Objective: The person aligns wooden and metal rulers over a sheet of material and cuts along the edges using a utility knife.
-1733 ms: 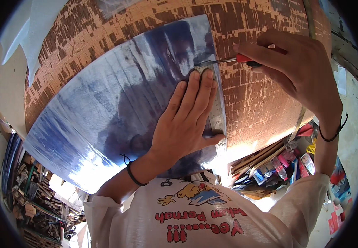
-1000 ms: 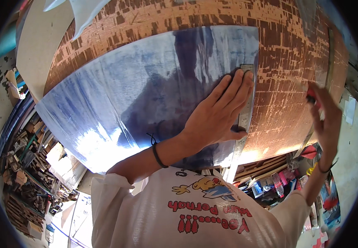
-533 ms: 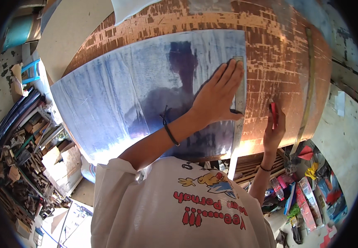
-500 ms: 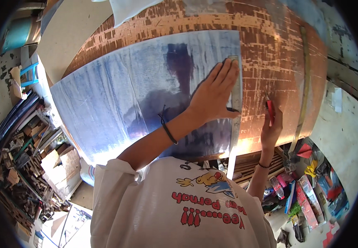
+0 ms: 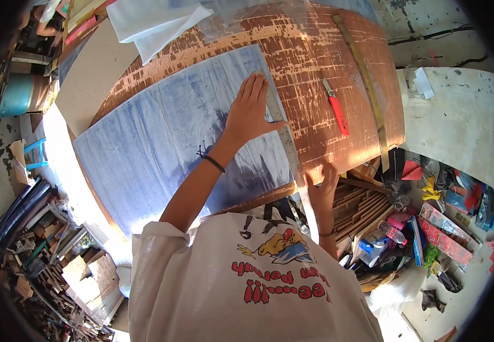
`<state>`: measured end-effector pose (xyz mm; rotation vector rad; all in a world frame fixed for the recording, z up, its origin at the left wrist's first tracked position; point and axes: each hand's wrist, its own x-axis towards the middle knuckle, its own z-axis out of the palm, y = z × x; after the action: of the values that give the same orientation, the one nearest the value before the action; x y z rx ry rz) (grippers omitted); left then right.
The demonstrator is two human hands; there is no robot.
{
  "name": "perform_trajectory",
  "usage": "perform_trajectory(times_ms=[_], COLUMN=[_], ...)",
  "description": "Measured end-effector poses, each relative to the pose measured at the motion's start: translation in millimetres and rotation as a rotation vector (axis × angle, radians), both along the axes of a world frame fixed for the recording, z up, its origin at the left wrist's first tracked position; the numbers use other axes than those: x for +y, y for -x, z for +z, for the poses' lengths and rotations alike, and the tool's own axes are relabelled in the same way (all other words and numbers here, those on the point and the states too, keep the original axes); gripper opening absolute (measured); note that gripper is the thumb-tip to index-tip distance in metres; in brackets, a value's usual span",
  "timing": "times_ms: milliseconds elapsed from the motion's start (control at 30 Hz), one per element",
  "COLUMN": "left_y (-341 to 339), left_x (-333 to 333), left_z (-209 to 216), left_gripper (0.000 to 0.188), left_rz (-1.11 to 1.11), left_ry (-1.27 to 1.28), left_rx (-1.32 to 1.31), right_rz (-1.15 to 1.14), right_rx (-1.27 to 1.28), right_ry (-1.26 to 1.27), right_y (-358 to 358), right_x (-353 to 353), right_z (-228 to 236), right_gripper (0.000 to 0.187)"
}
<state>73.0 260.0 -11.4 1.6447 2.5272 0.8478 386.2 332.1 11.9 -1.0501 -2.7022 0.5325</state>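
My left hand lies with fingers stretched flat over a metal ruler, pressing along the right border of a glossy bluish-grey sheet. Its thumb points right, across the ruler. Near the table's front edge, beside the ruler's near end, is my right hand, fingers bent and apart, nothing visible between them. Right of the sheet, a red utility knife rests on the scratched brown board, its blade pointing away from me.
A yellowish strip crosses the board at right. White translucent sheeting lies at the far side, near a beige panel. Below the table's right edge are wooden slats and assorted packages. Scrap wood is heaped at left.
My right hand has let go of the utility knife, leaving it on the board, and has come back toward the ruler's near end. My left hand stays on the ruler; the view has shifted.
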Motion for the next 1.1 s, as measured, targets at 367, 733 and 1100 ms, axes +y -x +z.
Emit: perform_trajectory(times_ms=[367, 733, 1100], left_y=[1, -37, -87], left_x=[9, 64, 61], left_z=[-1, -13, -3], left_gripper=[0.079, 0.075, 0.071], left_rz=[0.231, 0.408, 0.536], left_ry=[-0.113, 0.111, 0.197], left_rx=[-0.135, 0.005, -0.068], right_rz=[-0.239, -0.09, 0.135], right_rx=[0.089, 0.243, 0.227], right_ry=[0.266, -0.071, -0.06], right_y=[-70, 61, 159], right_x=[-23, 267, 289], right_z=[12, 30, 0], right_gripper=[0.031, 0.041, 0.047])
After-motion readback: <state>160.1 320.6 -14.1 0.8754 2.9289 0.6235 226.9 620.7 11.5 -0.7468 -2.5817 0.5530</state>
